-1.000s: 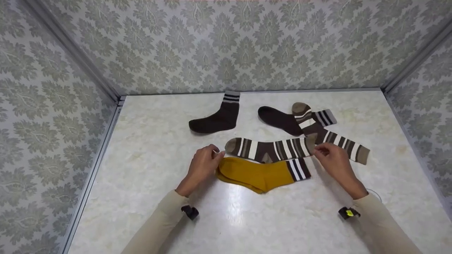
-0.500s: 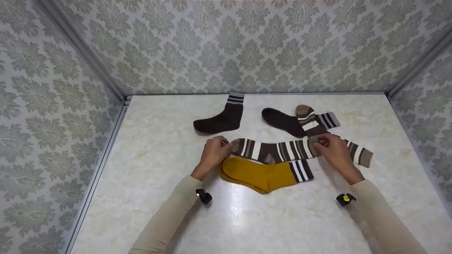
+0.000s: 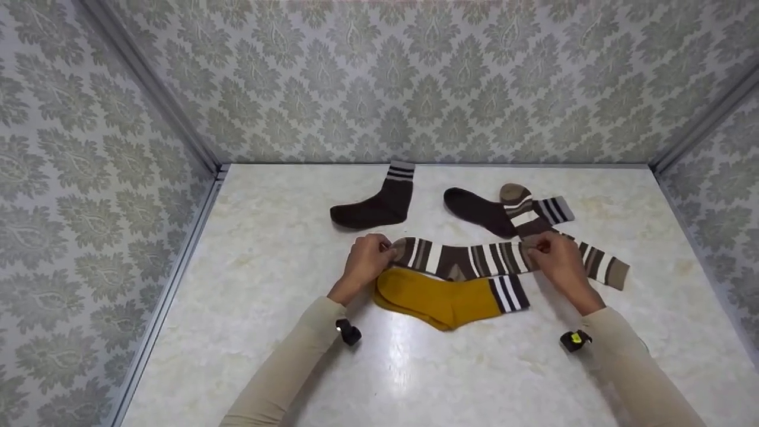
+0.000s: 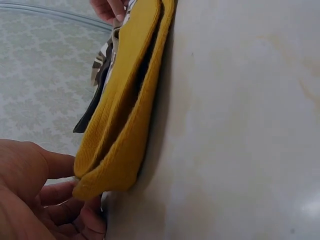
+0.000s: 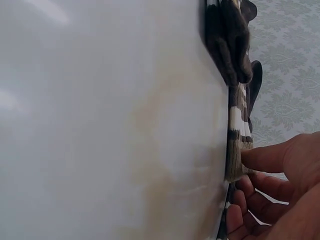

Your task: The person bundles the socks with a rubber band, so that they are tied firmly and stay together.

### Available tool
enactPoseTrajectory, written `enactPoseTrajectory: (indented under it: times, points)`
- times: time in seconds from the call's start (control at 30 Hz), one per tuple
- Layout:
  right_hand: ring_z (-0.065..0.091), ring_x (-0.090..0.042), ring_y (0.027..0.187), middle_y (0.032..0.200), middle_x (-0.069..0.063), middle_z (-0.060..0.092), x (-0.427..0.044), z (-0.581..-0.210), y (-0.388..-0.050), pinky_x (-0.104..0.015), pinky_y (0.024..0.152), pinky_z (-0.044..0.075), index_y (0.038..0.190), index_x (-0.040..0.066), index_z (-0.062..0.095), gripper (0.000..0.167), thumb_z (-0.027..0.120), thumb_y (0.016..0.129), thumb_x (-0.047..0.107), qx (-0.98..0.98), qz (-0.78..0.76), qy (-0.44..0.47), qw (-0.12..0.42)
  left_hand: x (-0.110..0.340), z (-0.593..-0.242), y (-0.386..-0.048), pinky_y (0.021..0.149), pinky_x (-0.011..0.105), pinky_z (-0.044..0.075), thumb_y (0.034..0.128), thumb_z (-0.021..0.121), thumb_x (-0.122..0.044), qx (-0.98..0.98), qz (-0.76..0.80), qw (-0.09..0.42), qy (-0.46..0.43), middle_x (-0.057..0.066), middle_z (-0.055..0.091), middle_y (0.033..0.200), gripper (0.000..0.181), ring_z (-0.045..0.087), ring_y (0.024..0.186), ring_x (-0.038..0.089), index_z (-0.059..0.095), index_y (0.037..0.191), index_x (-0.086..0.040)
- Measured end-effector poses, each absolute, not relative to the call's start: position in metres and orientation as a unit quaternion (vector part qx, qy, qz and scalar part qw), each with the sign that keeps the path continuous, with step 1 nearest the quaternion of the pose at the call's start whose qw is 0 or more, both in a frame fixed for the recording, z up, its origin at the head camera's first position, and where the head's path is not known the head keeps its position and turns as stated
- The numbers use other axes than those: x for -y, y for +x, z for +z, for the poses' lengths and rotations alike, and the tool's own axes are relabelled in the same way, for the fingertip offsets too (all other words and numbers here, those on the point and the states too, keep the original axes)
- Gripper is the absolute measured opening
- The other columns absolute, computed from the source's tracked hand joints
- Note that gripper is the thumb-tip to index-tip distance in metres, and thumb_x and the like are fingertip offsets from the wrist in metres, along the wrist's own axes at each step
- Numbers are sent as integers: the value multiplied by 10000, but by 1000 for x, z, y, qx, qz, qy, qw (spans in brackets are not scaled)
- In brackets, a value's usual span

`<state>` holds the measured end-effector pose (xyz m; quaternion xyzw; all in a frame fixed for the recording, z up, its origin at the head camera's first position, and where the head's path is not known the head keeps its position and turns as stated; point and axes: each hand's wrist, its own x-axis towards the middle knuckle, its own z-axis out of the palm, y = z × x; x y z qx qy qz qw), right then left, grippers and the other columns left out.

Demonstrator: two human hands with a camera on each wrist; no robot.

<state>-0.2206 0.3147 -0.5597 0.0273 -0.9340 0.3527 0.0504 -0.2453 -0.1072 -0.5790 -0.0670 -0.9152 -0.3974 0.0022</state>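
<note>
Mustard socks (image 3: 439, 296) lay stacked on the table (image 3: 267, 296). Just behind, my left hand (image 3: 364, 261) pinched a striped sock (image 3: 450, 261) by the toe, right hand (image 3: 560, 264) by the cuff. Its match (image 3: 599, 264) lay over a dark sock (image 3: 477, 210), so two pairs left, I figured.

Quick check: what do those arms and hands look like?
Plain beige fabric sleeves cover both forearms. A small black boxy device sits at the left wrist; a yellow-marked black one at the right. The left hand and right hand are ungloved.
</note>
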Motion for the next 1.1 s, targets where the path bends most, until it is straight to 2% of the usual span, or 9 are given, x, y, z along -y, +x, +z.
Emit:
enactPoseTrajectory:
  times: [0.13, 0.27, 0.37, 0.47, 0.67, 0.9, 1.1]
  points:
    - [696, -348, 913, 1043, -248, 756, -313, -560, -219, -332, 756, 514, 1123, -71, 757, 164, 780, 992, 24, 931, 357, 30, 63, 114, -595, -253, 669, 345, 573, 963, 800, -125, 910, -409, 6, -77, 80, 776, 866, 96, 694, 740, 204, 810, 945, -31]
    - [665, -212, 810, 968, -189, 763, -310, -558, -216, -240, 690, 485, 1073, -29, 769, 106, 776, 1001, 48, 924, 372, 30, 86, 119, -606, -258, 688, 337, 570, 963, 808, -158, 906, -417, 12, -77, 18, 768, 846, 89, 685, 758, 165, 812, 917, -82]
    - [647, -109, 742, 923, -161, 767, -307, -553, -216, -190, 665, 485, 1033, -15, 770, 80, 763, 1011, 62, 910, 398, 40, 112, 122, -606, -258, 699, 323, 547, 955, 805, -147, 904, -419, 33, -73, -21, 738, 808, 80, 656, 758, 145, 800, 888, -102]
    - [644, -39, 757, 931, -157, 775, -303, -547, -216, -142, 694, 478, 1025, -10, 773, 66, 758, 1014, 53, 898, 415, 52, 138, 122, -590, -253, 686, 325, 522, 960, 794, -122, 900, -426, 48, -72, -14, 701, 774, 92, 625, 730, 155, 780, 876, -89]
    - [654, -18, 850, 985, -140, 786, -298, -538, -212, -105, 759, 470, 1055, 3, 775, 52, 766, 1020, 42, 884, 430, 72, 170, 118, -542, -231, 681, 337, 518, 991, 772, -53, 894, -439, 58, -59, 54, 710, 812, 62, 610, 703, 158, 778, 935, -27]
    - [672, 0, 852, 1017, -111, 781, -291, -530, -200, -91, 766, 491, 1097, 3, 775, 79, 773, 1018, 16, 867, 442, 99, 208, 122, -529, -223, 685, 329, 487, 995, 765, -42, 885, -455, 72, -68, 52, 686, 799, 54, 569, 704, 158, 775, 952, -11]
    - [693, -27, 874, 1024, -104, 786, -289, -524, -191, -97, 781, 506, 1104, -2, 782, 87, 775, 1018, 6, 855, 455, 120, 215, 124, -520, -215, 650, 302, 486, 996, 754, -59, 878, -470, 67, -65, 41, 705, 788, 69, 579, 683, 143, 774, 943, -20]
